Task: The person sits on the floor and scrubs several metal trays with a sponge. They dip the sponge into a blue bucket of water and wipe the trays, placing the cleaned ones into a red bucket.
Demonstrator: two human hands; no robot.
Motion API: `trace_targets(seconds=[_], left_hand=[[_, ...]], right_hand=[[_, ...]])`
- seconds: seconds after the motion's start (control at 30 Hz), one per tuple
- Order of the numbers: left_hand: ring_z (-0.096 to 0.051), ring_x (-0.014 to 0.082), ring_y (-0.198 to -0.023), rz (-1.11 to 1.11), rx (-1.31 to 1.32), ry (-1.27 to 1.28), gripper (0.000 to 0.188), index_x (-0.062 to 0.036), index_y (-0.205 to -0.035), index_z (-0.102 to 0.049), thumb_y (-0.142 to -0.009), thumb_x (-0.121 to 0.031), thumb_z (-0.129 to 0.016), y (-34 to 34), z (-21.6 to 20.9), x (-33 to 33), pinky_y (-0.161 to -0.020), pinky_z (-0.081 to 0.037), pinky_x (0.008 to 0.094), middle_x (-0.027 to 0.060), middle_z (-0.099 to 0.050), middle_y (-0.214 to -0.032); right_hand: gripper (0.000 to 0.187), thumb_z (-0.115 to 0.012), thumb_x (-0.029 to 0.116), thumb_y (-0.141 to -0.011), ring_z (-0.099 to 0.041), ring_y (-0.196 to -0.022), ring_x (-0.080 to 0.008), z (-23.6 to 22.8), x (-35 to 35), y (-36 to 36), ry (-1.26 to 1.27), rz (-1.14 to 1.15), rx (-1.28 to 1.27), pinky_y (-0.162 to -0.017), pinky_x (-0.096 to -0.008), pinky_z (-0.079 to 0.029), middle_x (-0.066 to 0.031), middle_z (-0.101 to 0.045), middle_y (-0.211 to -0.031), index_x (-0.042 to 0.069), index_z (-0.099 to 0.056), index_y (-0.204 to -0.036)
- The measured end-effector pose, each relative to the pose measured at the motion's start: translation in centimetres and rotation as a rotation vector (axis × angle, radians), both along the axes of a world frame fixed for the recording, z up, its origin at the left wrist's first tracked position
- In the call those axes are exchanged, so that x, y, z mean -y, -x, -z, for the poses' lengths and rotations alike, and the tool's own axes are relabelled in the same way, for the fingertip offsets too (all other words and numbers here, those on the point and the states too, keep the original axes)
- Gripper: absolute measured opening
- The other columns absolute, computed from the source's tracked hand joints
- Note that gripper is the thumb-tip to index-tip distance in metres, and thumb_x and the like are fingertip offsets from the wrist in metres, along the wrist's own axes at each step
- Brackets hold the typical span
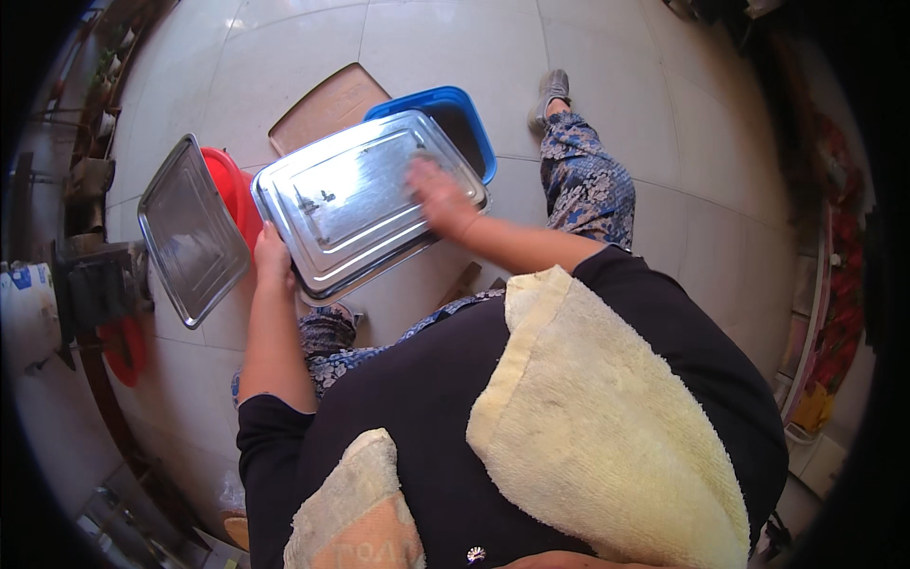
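Observation:
A shiny rectangular metal tray (355, 204) is held tilted in front of me, above the floor. A few dark marks show on its raised face, and a second metal rim shows along its near edge. My left hand (272, 254) is closed on the tray's left edge, fingers partly hidden beneath it. Over the right part of the tray's face lies my right hand (441, 197), smeared by motion. Whether it holds anything cannot be made out. A blue plastic tub (482, 142) stands just behind the tray, partly covered by it.
To the left, another metal tray (190, 232) leans against a red basin (227, 185). A brownish flat board or lid (327, 106) lies behind the tray on the tiled floor (455, 43). My outstretched leg (588, 180) is at the right. Yellow towels (607, 417) hang over my chest.

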State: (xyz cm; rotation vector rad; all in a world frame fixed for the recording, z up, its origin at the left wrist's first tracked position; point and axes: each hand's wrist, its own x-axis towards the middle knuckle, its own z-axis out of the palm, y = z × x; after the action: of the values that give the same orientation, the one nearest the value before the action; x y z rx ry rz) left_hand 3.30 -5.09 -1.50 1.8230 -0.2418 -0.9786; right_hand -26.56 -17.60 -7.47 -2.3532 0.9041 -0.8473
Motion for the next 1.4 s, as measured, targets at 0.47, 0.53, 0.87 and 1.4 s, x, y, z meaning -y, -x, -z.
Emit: trace_targets(seconds=[0.47, 0.53, 0.87, 1.4], left_hand=[[-0.056, 0.0095, -0.081, 0.03, 0.16, 0.227, 0.03, -0.0037, -0.108, -0.057, -0.101, -0.028, -0.04, -1.4, -14.1, -0.1, -0.075, -0.045, 0.0248, 0.0017, -0.061, -0.092], [-0.056, 0.0092, -0.08, 0.074, 0.167, 0.226, 0.03, -0.0036, -0.108, -0.057, -0.102, -0.028, -0.04, -1.3, -14.2, 0.2, -0.074, -0.045, 0.0244, 0.0015, -0.061, -0.092], [-0.057, 0.0104, -0.091, 0.089, 0.05, 0.269, 0.027, -0.001, -0.112, -0.058, -0.099, -0.02, -0.046, -1.3, -14.4, 1.8, -0.086, -0.044, 0.0245, 0.0031, -0.061, -0.101], [-0.059, 0.0201, -0.1, 0.03, -0.205, 0.358, 0.042, 0.0007, -0.122, -0.05, -0.1, -0.034, -0.04, 2.6, -11.4, 6.0, -0.087, -0.047, 0.0336, 0.0121, -0.06, -0.113]], right_hand=[[0.044, -0.055, 0.011, -0.081, -0.052, -0.116, -0.0362, 7.0, 9.2, -2.1, -0.57, 0.429, -0.853, -0.1, -0.041, -0.041, -0.0238, -0.046, -0.133, 0.013, -0.056, -0.125], [0.04, -0.058, 0.011, -0.08, -0.056, -0.113, -0.0351, 8.1, 9.9, -2.6, -0.65, 0.067, -1.05, -0.098, -0.0421, -0.043, -0.0231, -0.055, -0.124, 0.012, -0.06, -0.12], [0.024, -0.047, 0.001, -0.087, -0.06, -0.096, -0.024, 1.3, 11.2, -0.6, -1.113, 0.578, 0.136, -0.078, -0.0336, -0.055, -0.0134, -0.06, -0.109, 0.005, -0.057, -0.108], [0.037, -0.048, 0.027, -0.088, -0.03, -0.137, -0.0351, -14.2, 1.0, -16.6, 0.194, -0.317, -0.002, -0.105, -0.0588, -0.026, -0.0173, -0.028, -0.15, 0.015, -0.055, -0.122]])
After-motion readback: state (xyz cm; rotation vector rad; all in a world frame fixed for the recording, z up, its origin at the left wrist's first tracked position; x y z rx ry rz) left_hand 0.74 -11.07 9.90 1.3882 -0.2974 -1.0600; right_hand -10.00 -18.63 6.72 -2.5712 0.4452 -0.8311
